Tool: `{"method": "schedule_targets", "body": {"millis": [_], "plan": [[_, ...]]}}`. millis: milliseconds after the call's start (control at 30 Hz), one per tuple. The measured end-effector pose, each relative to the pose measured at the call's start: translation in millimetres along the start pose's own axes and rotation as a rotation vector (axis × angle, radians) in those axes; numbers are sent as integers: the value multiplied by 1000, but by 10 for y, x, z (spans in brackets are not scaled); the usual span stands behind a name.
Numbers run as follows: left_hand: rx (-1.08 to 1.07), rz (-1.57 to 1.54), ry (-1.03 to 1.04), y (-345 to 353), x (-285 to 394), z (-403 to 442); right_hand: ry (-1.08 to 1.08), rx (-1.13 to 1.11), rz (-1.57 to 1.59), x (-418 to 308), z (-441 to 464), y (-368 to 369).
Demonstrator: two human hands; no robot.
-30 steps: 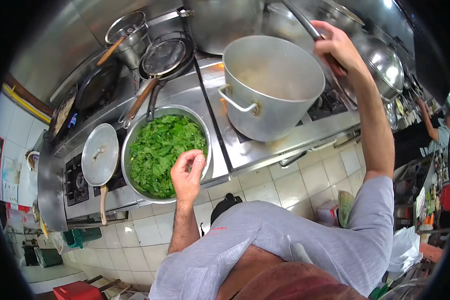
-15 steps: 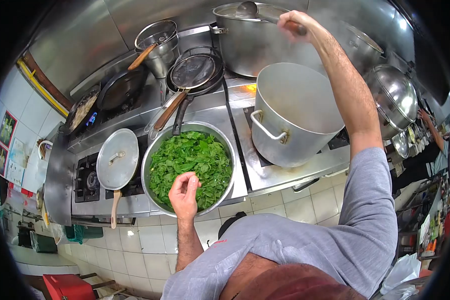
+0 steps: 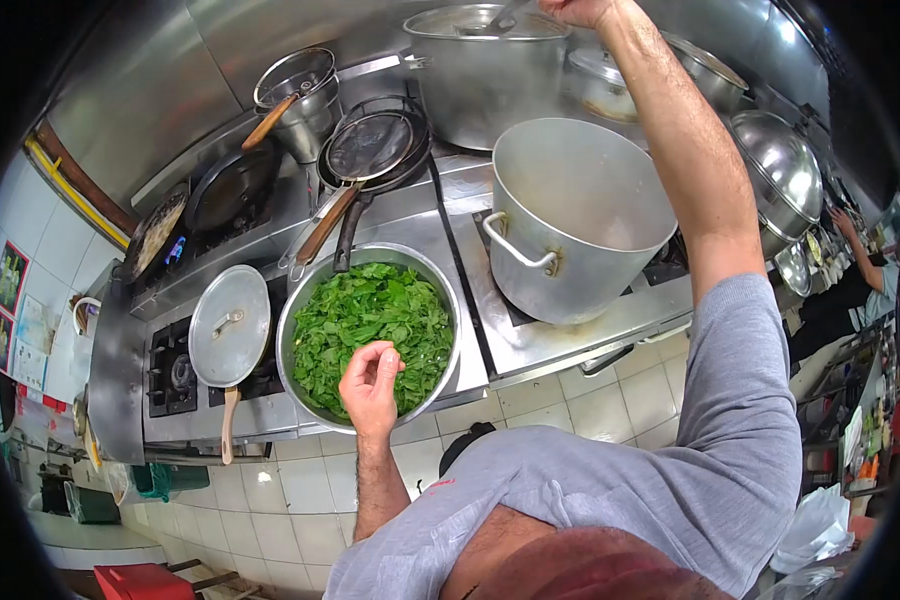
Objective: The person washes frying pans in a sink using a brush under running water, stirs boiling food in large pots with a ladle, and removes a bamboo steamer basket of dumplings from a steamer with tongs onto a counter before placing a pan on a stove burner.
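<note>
The ladle [image 3: 503,21] was at the mouth of the back pot [image 3: 485,85], a grey metal tool whose shank slanted up to the right; its cup was too indistinct to make out. The right hand [image 3: 577,9], partly cut off by the top edge, had its grip closed on the ladle. The back pot was wide and dull grey, with a bright rim and a metal handle on its left side.

The left hand [image 3: 372,386] was over the near side of the bowl [image 3: 433,278], thumb drawn in against curled fingers; whether anything was pinched there could not be told. The bowl was broad, shiny metal, well filled with greens [image 3: 365,312], loose, chopped and leafy, mostly bright green with darker patches. Right of the bowl stood the front pot [image 3: 570,265], tall and pale, its looped handle stained brown at the base, its inside hazy.
</note>
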State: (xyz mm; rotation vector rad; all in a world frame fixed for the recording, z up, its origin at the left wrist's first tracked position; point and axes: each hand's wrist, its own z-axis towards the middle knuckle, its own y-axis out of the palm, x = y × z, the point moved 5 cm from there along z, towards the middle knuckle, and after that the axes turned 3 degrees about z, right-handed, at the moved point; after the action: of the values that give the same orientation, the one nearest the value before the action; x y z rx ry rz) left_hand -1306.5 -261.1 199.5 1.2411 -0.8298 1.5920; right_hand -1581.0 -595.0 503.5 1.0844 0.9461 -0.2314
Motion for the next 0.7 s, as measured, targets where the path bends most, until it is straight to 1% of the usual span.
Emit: {"method": "schedule_targets", "body": {"millis": [167, 200, 233, 333, 367, 400, 467, 500, 533, 600, 633, 667, 700], "plan": [[-21, -23, -8, 156, 57, -122, -136, 167, -54, -168, -707, 257], [-36, -14, -14, 197, 64, -151, -152, 141, -78, -212, -853, 263], [-51, -4, -21, 244, 66, -179, -64, 83, -16, -203, -1003, 277], [-100, -28, -17, 403, 57, -257, -31, 36, -8, -159, -1640, 363], [-120, -37, -21, 463, 54, -285, 2, 33, -3, -111, -1859, 399], [-131, -41, -23, 529, 74, -308, 38, 124, 26, -51, -2061, 381], [-162, -37, -33, 622, 79, -351, 72, 41, -227, 4, -2414, 202], [-185, -33, -28, 662, 80, -365, -12, 142, -282, 101, -2610, 168], [-200, -13, -12, 690, 68, -378, 63, 145, -270, 187, -2799, 20], [-198, -11, -27, 750, 71, -394, 44, 282, -498, 387, -3150, -113], [-195, -9, -34, 770, 68, -397, -16, 372, -680, 497, -3326, -130], [-201, -9, -33, 776, 37, -394, 29, 471, -750, 615, -3438, -165], [-196, 0, -51, 775, 22, -389, 119, 549, -943, 795, -3627, -247]]}}
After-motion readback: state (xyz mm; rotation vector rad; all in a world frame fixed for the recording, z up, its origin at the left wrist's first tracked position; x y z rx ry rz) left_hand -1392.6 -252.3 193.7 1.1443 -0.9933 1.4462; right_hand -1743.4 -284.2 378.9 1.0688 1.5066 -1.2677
